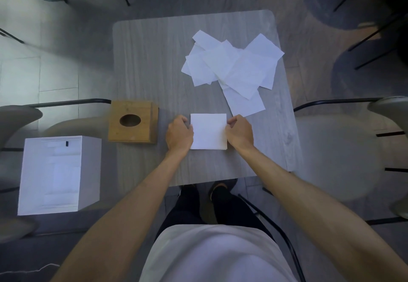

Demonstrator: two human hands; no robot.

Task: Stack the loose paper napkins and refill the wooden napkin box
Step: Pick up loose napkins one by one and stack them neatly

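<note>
While squaring the small stack [208,131] mid-frame, left hand [179,134] and right hand [240,132] pinching its sides; loose napkins [231,65] upper right unstacked, wooden napkin box [132,124] unfilled.

On the table [141,60], near its front edge: a squared stack of napkins [208,131], flanked by the left hand [179,134] touching its left edge and the right hand [240,132] touching its right edge. Left of the stack, at the table's left edge, apart from the left hand: the wooden napkin box [132,124], opening upward. Behind and right of the stack: a pile of loose napkins [234,67], overlapping one another, its nearest sheet just beside the right hand. Off the table, left and nearer than the wooden box: a cabinet [59,174]
</note>
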